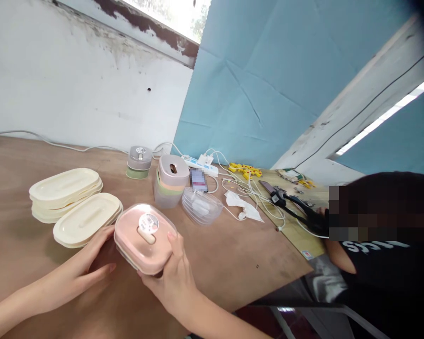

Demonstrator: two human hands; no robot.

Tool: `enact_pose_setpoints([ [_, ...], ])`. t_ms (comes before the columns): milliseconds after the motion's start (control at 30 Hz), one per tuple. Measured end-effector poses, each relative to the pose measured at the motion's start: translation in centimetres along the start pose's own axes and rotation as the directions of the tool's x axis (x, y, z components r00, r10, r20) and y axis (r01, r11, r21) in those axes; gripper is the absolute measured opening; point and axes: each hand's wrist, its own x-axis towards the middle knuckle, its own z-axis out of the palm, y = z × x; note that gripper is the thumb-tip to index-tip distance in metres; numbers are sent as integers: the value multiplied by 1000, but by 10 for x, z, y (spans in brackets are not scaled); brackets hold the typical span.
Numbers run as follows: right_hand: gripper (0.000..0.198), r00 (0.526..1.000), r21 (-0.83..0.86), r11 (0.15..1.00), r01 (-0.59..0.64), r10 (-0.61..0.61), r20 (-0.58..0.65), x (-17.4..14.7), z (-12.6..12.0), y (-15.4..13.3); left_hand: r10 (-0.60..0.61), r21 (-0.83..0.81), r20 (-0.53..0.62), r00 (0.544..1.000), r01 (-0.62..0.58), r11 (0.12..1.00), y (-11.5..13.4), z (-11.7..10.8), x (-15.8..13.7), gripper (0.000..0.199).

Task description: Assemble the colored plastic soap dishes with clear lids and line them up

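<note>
My right hand [175, 270] grips a pink lidded food container [144, 245] by its right side, thumb underneath and fingers along the edge. A round sticker and a pale oblong tab sit on its lid. My left hand [88, 266] is to the left of the container, fingers stretched out and thumb apart, holding nothing; its fingertips come close to the container's left side, and I cannot tell if they touch. Just beyond my left hand lie two stacks of cream oval trays, a nearer stack [88, 220] and a farther stack [65, 188].
Behind the pink container stand nested pastel tubs [172, 181], clear plastic covers [201, 207] and a grey-green container [139, 160]. A power strip [201, 165], white cables, a phone [198, 180] and a crumpled tissue [243, 207] lie farther right. A person in black [385, 278] sits at the right.
</note>
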Motion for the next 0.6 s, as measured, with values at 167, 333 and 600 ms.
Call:
enact_pose_setpoints([
  [167,102,999,-144,990,-4,10,42,24,28,-1,-106,-31,86,991,109,994,-11,1,-7,81],
  [333,98,987,-321,947,-12,61,145,43,52,-2,-117,29,53,992,115,993,-20,6,-10,87],
  [600,86,934,-385,916,-110,228,274,93,83,-15,-168,-88,101,981,177,980,-21,9,-7,80],
])
